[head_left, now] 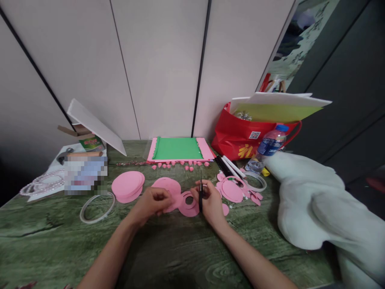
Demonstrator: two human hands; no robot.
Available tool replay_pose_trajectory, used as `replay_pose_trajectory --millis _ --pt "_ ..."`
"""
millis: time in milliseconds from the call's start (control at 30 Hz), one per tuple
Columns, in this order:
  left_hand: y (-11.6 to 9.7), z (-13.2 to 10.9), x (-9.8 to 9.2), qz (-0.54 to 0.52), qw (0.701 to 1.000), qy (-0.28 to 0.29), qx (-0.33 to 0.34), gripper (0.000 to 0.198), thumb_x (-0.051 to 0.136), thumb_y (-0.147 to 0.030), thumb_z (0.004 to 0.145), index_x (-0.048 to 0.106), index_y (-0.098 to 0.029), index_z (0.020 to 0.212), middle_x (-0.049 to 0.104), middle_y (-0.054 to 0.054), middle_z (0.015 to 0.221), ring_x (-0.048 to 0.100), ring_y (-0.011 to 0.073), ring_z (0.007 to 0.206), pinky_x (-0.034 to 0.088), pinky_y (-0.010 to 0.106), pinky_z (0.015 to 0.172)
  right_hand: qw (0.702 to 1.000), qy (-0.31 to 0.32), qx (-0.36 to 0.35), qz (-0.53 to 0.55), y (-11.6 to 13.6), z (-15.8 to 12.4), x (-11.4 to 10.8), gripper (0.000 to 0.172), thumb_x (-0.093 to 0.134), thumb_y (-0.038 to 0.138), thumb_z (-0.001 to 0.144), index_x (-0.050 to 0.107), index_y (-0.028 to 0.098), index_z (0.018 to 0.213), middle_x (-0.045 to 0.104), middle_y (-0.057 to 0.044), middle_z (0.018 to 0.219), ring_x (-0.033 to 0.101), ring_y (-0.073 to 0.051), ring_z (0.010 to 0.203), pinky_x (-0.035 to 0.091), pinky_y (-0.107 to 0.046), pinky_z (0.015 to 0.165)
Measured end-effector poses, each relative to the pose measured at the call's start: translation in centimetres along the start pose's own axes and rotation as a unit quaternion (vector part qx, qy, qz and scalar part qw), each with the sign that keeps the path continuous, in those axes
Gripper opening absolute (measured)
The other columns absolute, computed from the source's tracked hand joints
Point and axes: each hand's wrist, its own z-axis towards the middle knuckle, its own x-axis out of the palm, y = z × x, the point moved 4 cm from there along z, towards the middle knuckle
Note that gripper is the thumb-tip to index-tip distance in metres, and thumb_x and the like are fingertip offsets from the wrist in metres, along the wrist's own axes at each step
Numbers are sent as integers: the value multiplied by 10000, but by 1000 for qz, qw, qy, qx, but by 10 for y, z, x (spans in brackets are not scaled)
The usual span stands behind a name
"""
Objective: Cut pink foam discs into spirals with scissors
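Observation:
My left hand [152,200] is closed in a pinch on the edge of a small pink paper piece [176,201], which overlaps larger pink paper circles [167,184] behind it. In my right hand [212,202] is a pair of scissors [201,192] with dark handles, the blades pointing up and away from me. Between the hands lies a pink paper ring [189,210] with a hole in its middle. Its right edge is close to my right fingers, and I cannot tell whether they touch it. The fingertips of my left hand are partly hidden.
Stacked pink circles [128,186] and a tape roll [98,207] lie left. Pink scraps [231,190], markers [230,166] and another tape roll [255,181] lie right. Small pink rolled pieces [168,164] line a green sheet [177,148]. A bottle [270,144] stands before a red bag [231,136].

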Motion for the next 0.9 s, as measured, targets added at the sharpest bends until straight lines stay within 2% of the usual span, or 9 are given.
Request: replay_pose_trajectory --millis 67,100,133,200,400,567,667,800,900 --pt "4 -5 11 60 989 126 -42 209 675 -330 639 639 -131 583 536 -36 430 404 51 364 309 164 373 982 25 -33 -183 -1 4 -3 224 606 228 734 522 195 939 657 -41 840 615 -191 752 448 -278 639" --pt "6 -8 16 80 979 176 -57 199 682 -327 629 655 -133 591 558 -27 446 415 52 367 314 162 370 970 37 -38 -239 -2 4 -4 235 610 178 713 542 194 937 658 -53 876 608 -210 807 437 -290 674" --pt "8 -11 20 93 971 211 -68 192 686 -325 623 665 -136 598 573 -22 459 420 51 366 309 157 360 959 47 -39 -276 -3 5 -4 255 620 136 684 561 193 925 657 -61 890 598 -228 842 422 -298 692" --pt "10 -13 25 110 959 247 -80 179 679 -320 631 674 -142 616 595 -15 485 426 47 360 287 142 338 951 53 -35 -303 -5 4 -4 286 636 82 635 592 194 894 659 -68 875 585 -246 854 394 -294 687" --pt "17 -10 30 125 957 249 -82 135 630 -275 668 671 -148 646 628 -4 535 455 49 353 302 133 323 938 63 -12 -342 -8 4 -1 318 578 1 632 616 215 865 667 -21 705 593 -199 663 289 -242 548" --pt "22 -7 31 105 962 242 -72 140 636 -280 663 664 -144 654 603 -18 525 482 56 371 336 137 336 951 52 -6 -305 -9 5 -2 297 560 6 630 623 215 831 650 -13 656 584 -201 635 261 -250 539" --pt "23 -7 31 93 964 240 -66 163 659 -307 653 652 -145 645 550 -44 465 479 60 364 345 143 342 968 43 0 -247 -10 7 -4 264 566 28 624 613 216 803 626 -1 626 580 -204 641 292 -253 553" --pt "24 -8 32 96 964 243 -58 198 667 -335 655 637 -141 631 526 -49 436 482 66 367 340 148 347 992 52 4 -113 -9 11 -3 167 612 117 630 563 206 763 625 5 660 586 -190 659 378 -253 571" --pt "26 -8 35 96 962 249 -57 201 665 -336 658 634 -138 636 534 -48 452 480 62 367 336 147 345 997 78 13 10 -5 13 1 238 688 246 605 505 201 750 595 32 602 549 -146 534 417 -242 507"
